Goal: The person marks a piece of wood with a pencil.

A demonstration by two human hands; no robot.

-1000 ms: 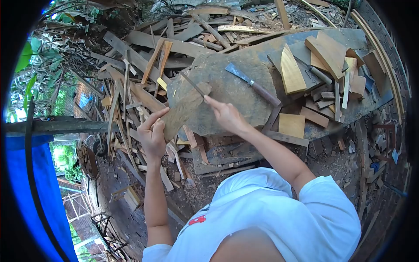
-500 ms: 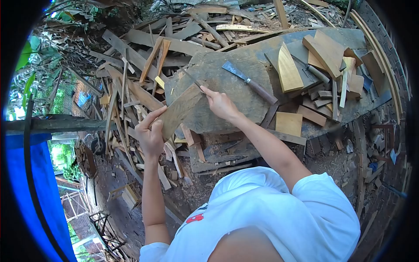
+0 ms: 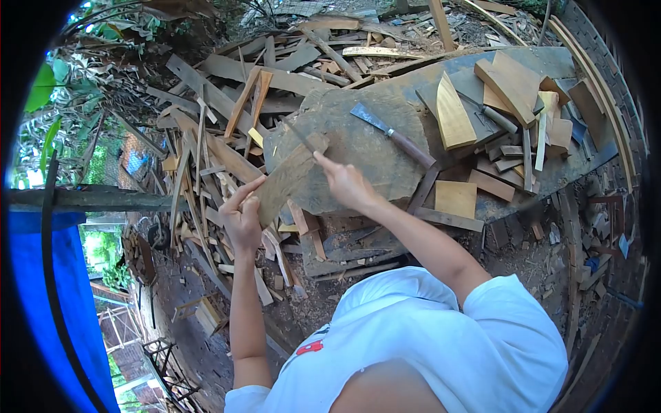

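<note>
My left hand grips the lower left end of a flat, curved piece of wood, thumb and fingers closed on it. The piece is tilted, its upper end over the round wooden block. In my right hand is a slim dark tool, lying across the upper end of the wood and pointing up and left; its exact kind I cannot make out. A broad-bladed chisel with a dark handle lies on the block, just beyond my right hand.
To the right, a bench bears a pale pointed wood piece, another handled tool and several wood blocks. Wood offcuts are heaped left of and behind the block. A blue tarp hangs at far left.
My right hand and the slim tool have shifted slightly down and left along the wood. My left hand keeps its hold, with the piece turned a little.
</note>
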